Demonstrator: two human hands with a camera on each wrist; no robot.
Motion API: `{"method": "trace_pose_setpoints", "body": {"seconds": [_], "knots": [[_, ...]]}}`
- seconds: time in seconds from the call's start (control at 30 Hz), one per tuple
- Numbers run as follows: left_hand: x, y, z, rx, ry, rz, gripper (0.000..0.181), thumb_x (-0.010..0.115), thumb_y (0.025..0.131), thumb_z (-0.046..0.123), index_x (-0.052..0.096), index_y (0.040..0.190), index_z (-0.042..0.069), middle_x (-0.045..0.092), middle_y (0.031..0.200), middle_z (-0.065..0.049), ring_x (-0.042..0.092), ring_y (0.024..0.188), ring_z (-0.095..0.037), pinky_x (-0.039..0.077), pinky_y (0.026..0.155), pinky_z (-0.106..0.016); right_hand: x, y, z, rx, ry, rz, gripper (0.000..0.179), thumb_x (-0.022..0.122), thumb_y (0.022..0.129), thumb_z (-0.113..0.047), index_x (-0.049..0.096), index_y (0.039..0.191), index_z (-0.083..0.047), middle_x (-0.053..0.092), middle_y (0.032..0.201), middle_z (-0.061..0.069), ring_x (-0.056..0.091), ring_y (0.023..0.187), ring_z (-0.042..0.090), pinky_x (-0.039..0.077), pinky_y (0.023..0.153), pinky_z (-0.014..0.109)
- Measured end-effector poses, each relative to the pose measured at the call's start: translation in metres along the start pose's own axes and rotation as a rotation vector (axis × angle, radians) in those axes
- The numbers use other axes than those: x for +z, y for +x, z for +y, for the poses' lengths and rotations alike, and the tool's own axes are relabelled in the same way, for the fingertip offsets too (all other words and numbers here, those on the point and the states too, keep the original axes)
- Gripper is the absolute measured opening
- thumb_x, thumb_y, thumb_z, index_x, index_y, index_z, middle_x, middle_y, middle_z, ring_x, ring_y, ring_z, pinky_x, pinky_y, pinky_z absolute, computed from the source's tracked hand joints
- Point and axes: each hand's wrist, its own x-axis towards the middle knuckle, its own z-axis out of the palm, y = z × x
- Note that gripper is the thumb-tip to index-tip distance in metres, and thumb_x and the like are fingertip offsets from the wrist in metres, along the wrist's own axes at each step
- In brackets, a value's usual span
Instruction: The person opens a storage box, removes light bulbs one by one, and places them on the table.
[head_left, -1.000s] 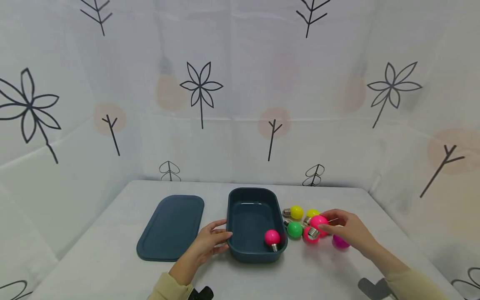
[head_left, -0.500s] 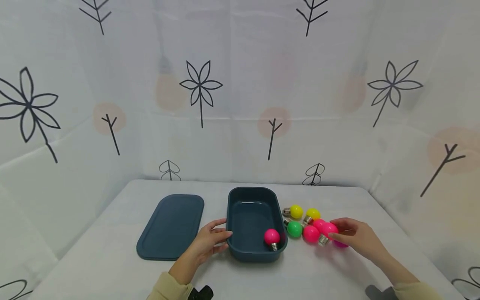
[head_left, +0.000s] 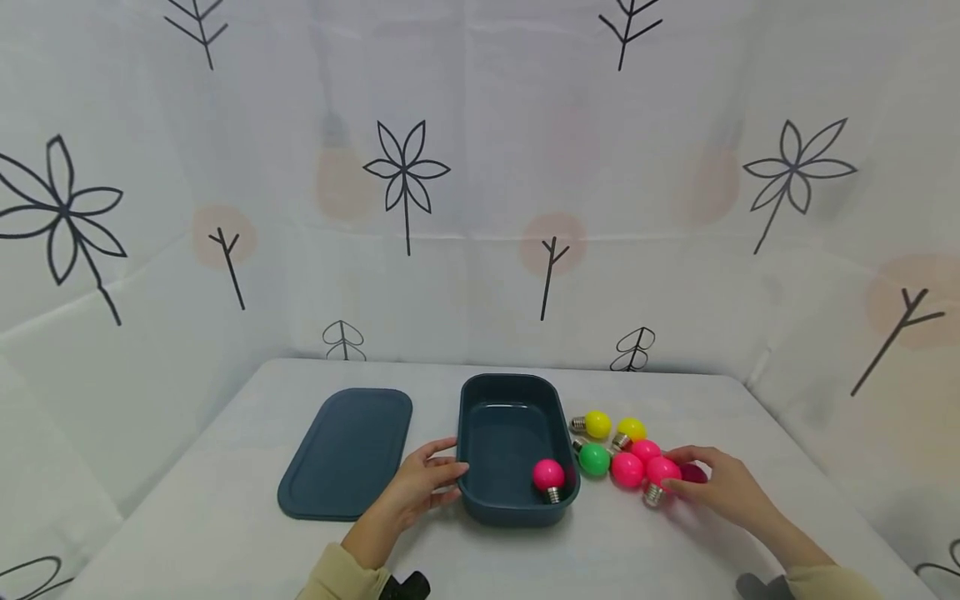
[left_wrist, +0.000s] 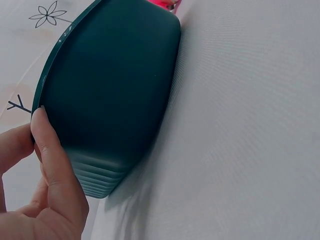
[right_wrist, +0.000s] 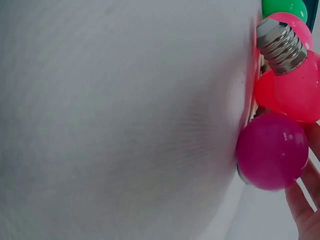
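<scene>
A dark blue-green rectangular box [head_left: 517,515] stands mid-table with a pink light bulb [head_left: 548,475] inside, near its front right corner. My left hand [head_left: 420,487] grips the box's left rim; the left wrist view shows its fingertips [left_wrist: 44,120] at that rim. To the right of the box, my right hand [head_left: 723,485] pinches another pink bulb [head_left: 663,472] between thumb and fingers, its metal screw base pointing down toward me. A purple bulb [right_wrist: 272,151] lies close by, partly hidden behind that hand in the head view.
Two yellow bulbs [head_left: 597,424], a green bulb [head_left: 595,460] and two more pink bulbs [head_left: 627,471] lie clustered along the box's right side. Left of the box, a flat lid [head_left: 348,454] of matching colour lies on the white table [head_left: 525,567]. A patterned cloth [head_left: 480,283] hangs behind.
My right hand has moved right and toward me with the pink bulb, away from the other pink ones. The left hand stays at the box's rim.
</scene>
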Motion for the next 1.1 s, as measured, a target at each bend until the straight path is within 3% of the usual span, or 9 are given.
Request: {"method": "trace_pose_setpoints", "body": {"seconds": [0.37, 0.6, 0.7, 0.97, 1.1], "knots": [[0.0, 0.001, 0.0, -0.001, -0.006, 0.012, 0.064, 0.071, 0.082, 0.01, 0.04, 0.137, 0.0, 0.054, 0.101, -0.01, 0.061, 0.076, -0.013, 0.055, 0.066, -0.026, 0.003, 0.009, 0.007, -0.034, -0.02, -0.065, 0.044, 0.073, 0.078, -0.034, 0.065, 0.109, -0.005, 0.061, 0.104, 0.011, 0.051, 0.097, 0.033, 0.047, 0.08, 0.053], [0.0, 0.001, -0.001, 0.001, -0.011, 0.011, 0.063, 0.072, 0.082, 0.01, 0.041, 0.136, 0.0, 0.054, 0.102, -0.011, 0.06, 0.076, -0.013, 0.055, 0.066, -0.026, 0.002, 0.014, 0.007, -0.04, -0.026, -0.102, 0.04, 0.074, 0.079, -0.029, 0.065, 0.108, -0.003, 0.061, 0.101, 0.01, 0.052, 0.09, 0.025, 0.05, 0.072, 0.036], [0.001, 0.001, -0.001, 0.003, -0.01, 0.009, 0.062, 0.071, 0.082, 0.01, 0.041, 0.136, 0.0, 0.054, 0.102, -0.011, 0.06, 0.076, -0.013, 0.054, 0.066, -0.026, 0.001, 0.014, 0.007, -0.043, -0.023, -0.106, 0.039, 0.073, 0.079, -0.028, 0.065, 0.108, -0.003, 0.061, 0.101, 0.011, 0.053, 0.089, 0.024, 0.049, 0.07, 0.035], [0.0, 0.001, -0.001, 0.007, -0.007, 0.006, 0.062, 0.071, 0.082, 0.01, 0.041, 0.136, -0.001, 0.054, 0.102, -0.011, 0.06, 0.077, -0.014, 0.054, 0.065, -0.026, -0.004, 0.016, 0.006, -0.051, -0.024, -0.097, 0.043, 0.073, 0.079, -0.033, 0.064, 0.11, -0.005, 0.061, 0.108, 0.016, 0.052, 0.099, 0.036, 0.047, 0.079, 0.054], [-0.001, 0.001, -0.001, 0.003, -0.004, 0.0, 0.063, 0.071, 0.083, 0.01, 0.04, 0.137, 0.0, 0.054, 0.104, -0.011, 0.06, 0.08, -0.016, 0.054, 0.066, -0.026, -0.008, 0.018, 0.0, -0.027, -0.026, -0.097, 0.047, 0.072, 0.079, -0.034, 0.062, 0.113, -0.003, 0.059, 0.11, 0.017, 0.047, 0.106, 0.042, 0.046, 0.08, 0.057]]}}
